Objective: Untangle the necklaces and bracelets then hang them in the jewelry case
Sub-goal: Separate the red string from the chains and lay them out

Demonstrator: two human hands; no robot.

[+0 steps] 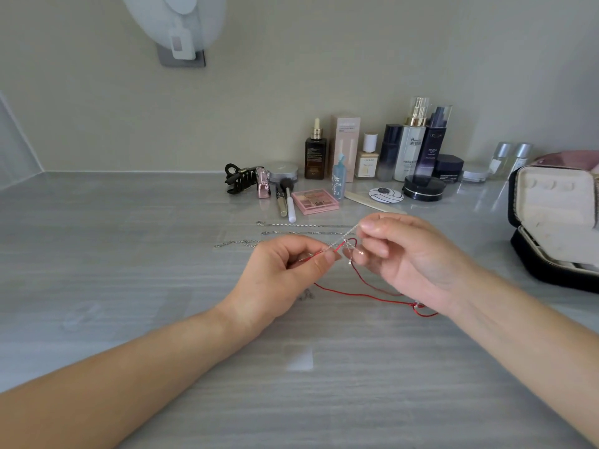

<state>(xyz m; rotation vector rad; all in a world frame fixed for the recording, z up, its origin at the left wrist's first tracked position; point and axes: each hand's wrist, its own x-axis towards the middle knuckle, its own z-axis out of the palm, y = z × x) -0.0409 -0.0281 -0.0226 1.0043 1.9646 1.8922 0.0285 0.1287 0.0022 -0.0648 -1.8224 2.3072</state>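
Red cord (366, 295) & silver chain (345, 235) tangled, pinched w/ curled fingers (376, 226) of L hand (278, 270) & R hand (411, 257).

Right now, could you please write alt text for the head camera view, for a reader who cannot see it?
Over a grey countertop, the left hand and right hand pinch a silver chain tangled with a red cord. More chains lie behind, cosmetics stand at the back, and an open jewelry case sits at right.

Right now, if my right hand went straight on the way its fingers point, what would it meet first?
Likely the left hand, whose fingertips pinch the red cord and silver chain just ahead; depth is unclear.
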